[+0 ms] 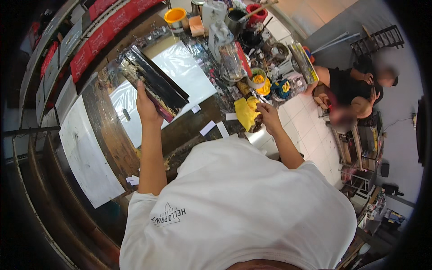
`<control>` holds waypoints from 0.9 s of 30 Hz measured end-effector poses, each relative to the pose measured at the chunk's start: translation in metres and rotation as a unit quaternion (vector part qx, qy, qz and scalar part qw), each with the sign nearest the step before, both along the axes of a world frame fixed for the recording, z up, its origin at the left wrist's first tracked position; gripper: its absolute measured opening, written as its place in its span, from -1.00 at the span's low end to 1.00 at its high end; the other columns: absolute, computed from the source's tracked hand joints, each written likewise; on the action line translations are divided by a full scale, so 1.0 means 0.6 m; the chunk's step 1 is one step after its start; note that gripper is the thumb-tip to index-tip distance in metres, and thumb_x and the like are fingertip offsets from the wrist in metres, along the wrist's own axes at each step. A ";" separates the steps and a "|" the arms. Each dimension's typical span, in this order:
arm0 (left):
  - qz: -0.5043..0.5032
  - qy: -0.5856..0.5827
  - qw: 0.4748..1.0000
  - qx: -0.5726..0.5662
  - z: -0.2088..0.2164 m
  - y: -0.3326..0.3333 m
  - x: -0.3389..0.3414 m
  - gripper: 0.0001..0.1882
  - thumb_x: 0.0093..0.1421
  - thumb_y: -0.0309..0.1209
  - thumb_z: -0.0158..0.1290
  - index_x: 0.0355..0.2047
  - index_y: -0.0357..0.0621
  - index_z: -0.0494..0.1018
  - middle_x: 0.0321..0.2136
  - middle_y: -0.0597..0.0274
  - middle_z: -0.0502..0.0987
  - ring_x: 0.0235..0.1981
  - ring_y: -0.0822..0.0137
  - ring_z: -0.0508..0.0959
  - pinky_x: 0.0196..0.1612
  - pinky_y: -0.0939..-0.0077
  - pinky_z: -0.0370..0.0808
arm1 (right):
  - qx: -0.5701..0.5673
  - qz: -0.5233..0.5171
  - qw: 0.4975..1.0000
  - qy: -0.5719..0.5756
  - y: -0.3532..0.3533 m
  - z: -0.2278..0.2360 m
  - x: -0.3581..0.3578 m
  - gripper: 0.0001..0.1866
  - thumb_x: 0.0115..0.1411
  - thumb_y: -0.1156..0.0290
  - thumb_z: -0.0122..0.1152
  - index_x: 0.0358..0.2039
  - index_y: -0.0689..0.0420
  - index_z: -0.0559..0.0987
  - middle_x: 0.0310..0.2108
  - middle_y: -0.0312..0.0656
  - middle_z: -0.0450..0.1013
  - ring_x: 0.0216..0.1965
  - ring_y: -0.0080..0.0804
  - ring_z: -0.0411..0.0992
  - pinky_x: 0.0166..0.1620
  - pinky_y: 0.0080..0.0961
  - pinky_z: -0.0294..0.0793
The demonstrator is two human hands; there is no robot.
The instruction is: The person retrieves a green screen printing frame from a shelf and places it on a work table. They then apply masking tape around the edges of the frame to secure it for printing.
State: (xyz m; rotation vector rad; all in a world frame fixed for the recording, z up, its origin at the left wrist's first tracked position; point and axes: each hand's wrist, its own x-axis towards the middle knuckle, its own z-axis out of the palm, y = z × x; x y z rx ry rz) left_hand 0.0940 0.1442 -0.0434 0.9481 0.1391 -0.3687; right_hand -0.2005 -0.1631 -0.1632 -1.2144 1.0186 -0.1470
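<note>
Head view: the left grip (149,108) clasps a long, black, paint-crusted bar (155,77) slanting down-right toward the yellow cloth (246,113) the right grip (270,119) pinches.

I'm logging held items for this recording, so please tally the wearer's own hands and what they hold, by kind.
Left hand and right hand: 2
Long, mostly black object, in the left: 1
Yellow cloth, in the right: 1
Total: 4
</note>
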 end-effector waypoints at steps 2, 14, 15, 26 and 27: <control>-0.002 0.021 1.000 -0.009 -0.016 0.013 -0.008 -0.53 0.50 -0.06 -0.09 0.11 -0.23 0.42 -0.09 0.16 0.61 -0.13 0.25 0.66 -0.04 0.32 0.63 | -0.078 0.027 0.996 0.018 0.006 -0.024 0.001 -0.72 0.37 0.34 0.24 -0.05 0.28 0.59 -0.37 -0.20 0.57 -0.54 -0.56 0.47 -0.48 -0.59 0.45; -0.023 0.027 0.999 0.022 -0.038 -0.033 -0.025 -0.48 0.50 0.02 -0.10 0.13 -0.21 0.40 -0.08 0.14 0.62 -0.10 0.24 0.65 0.01 0.29 0.61 | -0.441 0.171 0.876 0.092 0.002 -0.073 0.016 -0.74 0.16 0.42 0.36 -0.16 0.24 0.62 -0.29 0.06 0.56 -0.20 0.02 0.55 -0.10 -0.11 0.54; -0.003 0.050 0.998 0.037 -0.031 -0.037 -0.029 -0.46 0.50 0.04 -0.11 0.13 -0.21 0.41 -0.08 0.14 0.62 -0.11 0.26 0.65 0.00 0.31 0.61 | -0.472 0.181 0.857 0.096 0.007 -0.075 0.030 -0.76 0.19 0.42 0.32 -0.14 0.24 0.62 -0.23 0.09 0.55 -0.19 0.12 0.53 -0.08 -0.03 0.52; 0.035 0.044 0.998 -0.002 -0.028 -0.069 -0.054 -0.48 0.52 0.01 -0.18 0.16 -0.19 0.38 0.03 0.19 0.56 0.01 0.29 0.58 0.11 0.34 0.53 | -0.501 0.333 0.785 0.147 -0.028 -0.108 0.059 -0.79 0.26 0.41 0.16 -0.17 0.24 0.62 -0.26 0.14 0.59 -0.18 0.14 0.58 -0.08 -0.02 0.56; 0.050 0.047 0.998 -0.015 -0.034 -0.068 -0.056 -0.49 0.52 0.00 -0.19 0.16 -0.19 0.38 0.04 0.19 0.55 0.04 0.29 0.57 0.14 0.33 0.51 | -0.484 0.342 0.788 0.166 -0.021 -0.074 0.065 -0.76 0.27 0.40 0.15 -0.11 0.24 0.62 -0.26 0.13 0.59 -0.18 0.14 0.58 -0.07 -0.03 0.56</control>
